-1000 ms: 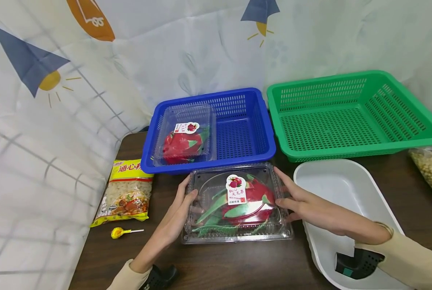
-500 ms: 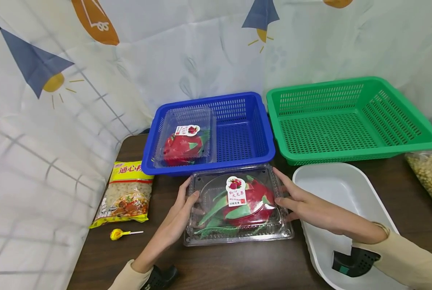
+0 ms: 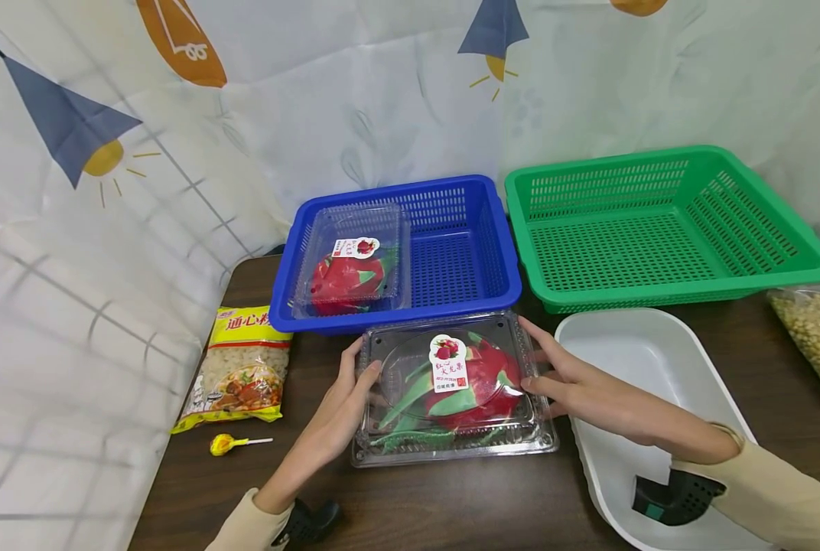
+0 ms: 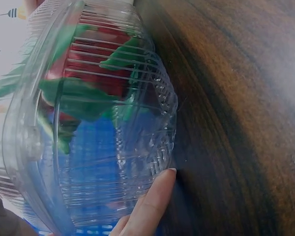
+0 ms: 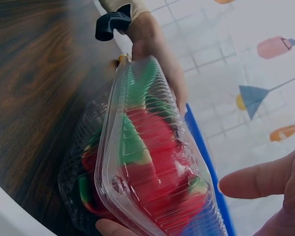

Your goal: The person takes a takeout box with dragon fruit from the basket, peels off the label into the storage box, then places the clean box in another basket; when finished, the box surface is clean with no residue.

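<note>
A person's two hands, left (image 3: 334,417) and right (image 3: 582,394), hold a lidded plastic box (image 3: 453,405) with a dragon fruit (image 3: 492,379) inside, at the near side of a dark wooden desk (image 3: 492,501). The left grips the box at nine o'clock, the right at three, fingers apart and curled round the sides, thumbs toward the lid; the left-wrist view shows one fingertip (image 4: 160,191) at the lower edge. The paired hold is likely meant to keep the wide, smooth box level and its white label (image 3: 448,363) facing up; whether the base touches the desk cannot be told. Clockwise from the box: just beyond, between eleven and twelve, a blue basket (image 3: 444,268), its left half taken up by a second box (image 3: 352,256); at two, a green basket (image 3: 623,245); at three, a white tray (image 3: 630,352) beneath the right forearm (image 3: 671,440), and farther out a bag of pale grains (image 3: 819,329); toward nine, a pasta bag (image 3: 241,367) and a lollipop (image 3: 222,444). The blue rim and second box bound the far side, the tray the right; a printed curtain (image 3: 417,99) hangs behind.
</note>
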Demonstrator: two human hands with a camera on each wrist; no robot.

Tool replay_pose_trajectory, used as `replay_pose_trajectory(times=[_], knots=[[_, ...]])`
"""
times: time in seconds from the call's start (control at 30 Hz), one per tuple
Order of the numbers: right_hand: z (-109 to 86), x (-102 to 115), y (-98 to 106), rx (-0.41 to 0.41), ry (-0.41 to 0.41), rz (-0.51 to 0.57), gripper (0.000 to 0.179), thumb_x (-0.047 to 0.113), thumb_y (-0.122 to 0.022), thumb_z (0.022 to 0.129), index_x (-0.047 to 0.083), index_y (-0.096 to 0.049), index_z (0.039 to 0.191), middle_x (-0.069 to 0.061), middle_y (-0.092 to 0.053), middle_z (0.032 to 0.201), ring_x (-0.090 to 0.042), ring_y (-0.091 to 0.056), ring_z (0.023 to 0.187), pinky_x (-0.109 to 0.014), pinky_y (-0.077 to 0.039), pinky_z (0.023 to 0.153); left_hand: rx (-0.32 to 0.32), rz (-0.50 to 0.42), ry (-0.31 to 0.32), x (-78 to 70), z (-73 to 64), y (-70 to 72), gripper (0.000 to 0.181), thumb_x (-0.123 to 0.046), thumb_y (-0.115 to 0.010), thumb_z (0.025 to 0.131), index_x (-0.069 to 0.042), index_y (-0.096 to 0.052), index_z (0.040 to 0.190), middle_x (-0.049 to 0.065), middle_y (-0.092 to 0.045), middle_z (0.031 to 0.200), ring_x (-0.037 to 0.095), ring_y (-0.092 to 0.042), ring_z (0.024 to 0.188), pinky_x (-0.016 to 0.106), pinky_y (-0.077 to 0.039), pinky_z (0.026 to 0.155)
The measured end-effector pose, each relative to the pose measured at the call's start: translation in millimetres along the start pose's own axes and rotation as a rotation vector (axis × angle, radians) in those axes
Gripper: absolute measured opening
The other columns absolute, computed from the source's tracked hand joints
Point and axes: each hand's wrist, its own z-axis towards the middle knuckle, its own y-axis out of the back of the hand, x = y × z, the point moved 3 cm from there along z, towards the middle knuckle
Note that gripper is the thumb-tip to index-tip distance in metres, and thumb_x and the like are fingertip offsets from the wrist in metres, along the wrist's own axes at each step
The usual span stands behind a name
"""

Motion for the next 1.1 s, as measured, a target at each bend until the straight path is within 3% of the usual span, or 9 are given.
replay_pose_trajectory(times=[0.1,0.37,0.57,0.77,0.87,0.97,1.03,1.1], knots=[[-1.4,1,0,-0.001,-0.005,-0.006,0.089,0.019,-0.055,0.106,0.019,0.01,0.168,-0.035,-0.024,0.156,-0.05,-0.049,0.132,-0.055,-0.059,0.09,-0.002,0.003,-0.002,-0.2,0.4,0.6,0.063,-0.043,-0.042,0.112,-0.016,-0.019,0.165,0.018,-0.063,0.125,0.024,-0.073,0.094,0.045,-0.057,0.086],[-5.3,3,1,0.011,-0.005,-0.044,0.09,0.026,-0.058,0.105,0.023,0.005,0.169,-0.031,-0.027,0.158,-0.048,-0.045,0.137,-0.055,-0.057,0.095,0.006,0.01,-0.006,0.9,0.8,2.2,0.061,-0.043,-0.039,0.113,-0.017,-0.02,0.164,0.016,-0.065,0.121,0.024,-0.073,0.094,0.053,-0.054,0.094],[-21.3,12,3,-0.015,0.106,-0.23,0.086,0.032,-0.059,0.108,0.024,-0.001,0.17,-0.022,-0.024,0.166,-0.052,-0.035,0.146,-0.068,-0.047,0.103,0.002,0.01,-0.024,-1.3,0.3,3.5,0.061,-0.041,-0.041,0.113,-0.015,-0.021,0.164,0.021,-0.061,0.132,0.023,-0.072,0.096,0.054,-0.052,0.098],[-37.8,28,2,-0.108,0.225,-0.45,0.074,0.036,-0.061,0.107,0.03,-0.018,0.167,-0.009,-0.027,0.166,-0.049,-0.046,0.14,-0.066,-0.05,0.1,-0.008,0.052,-0.043,-7.6,-4.2,9.3,0.06,-0.039,-0.041,0.113,-0.012,-0.023,0.163,0.019,-0.058,0.129,0.023,-0.07,0.102,0.056,-0.049,0.101],[-40.5,37,3,-0.122,0.259,-0.475,0.066,0.035,-0.062,0.107,0.032,-0.027,0.163,-0.005,-0.029,0.165,-0.047,-0.048,0.139,-0.067,-0.052,0.095,-0.056,0.166,-0.059,-13.5,-9.2,14.0,0.061,-0.044,-0.043,0.112,-0.015,-0.026,0.163,0.015,-0.053,0.135,0.026,-0.066,0.114,0.056,-0.049,0.102],[-39.5,46,3,-0.119,0.302,-0.463,0.059,0.033,-0.063,0.107,0.032,-0.035,0.159,-0.003,-0.034,0.162,-0.044,-0.051,0.138,-0.067,-0.051,0.096,-0.157,0.324,-0.117,-22.4,-15.2,20.2,0.062,-0.045,-0.05,0.109,-0.017,-0.031,0.161,0.014,-0.046,0.139,0.029,-0.06,0.12,0.055,-0.052,0.097],[-36.6,52,2,-0.109,0.331,-0.458,0.055,0.031,-0.063,0.107,0.03,-0.039,0.157,-0.002,-0.038,0.16,-0.04,-0.053,0.137,-0.066,-0.051,0.099,-0.246,0.411,-0.212,-30.4,-19.5,24.2,0.062,-0.041,-0.059,0.106,-0.014,-0.037,0.157,0.016,-0.043,0.14,0.032,-0.06,0.117,0.053,-0.056,0.09],[-32.7,58,-1,-0.093,0.374,-0.455,0.051,0.029,-0.063,0.107,0.028,-0.044,0.154,-0.001,-0.043,0.156,-0.034,-0.054,0.136,-0.062,-0.05,0.103,-0.337,0.468,-0.354,-39.5,-23.8,26.1,0.061,-0.031,-0.069,0.101,-0.008,-0.044,0.153,0.019,-0.043,0.14,0.035,-0.06,0.115,0.05,-0.059,0.085]])
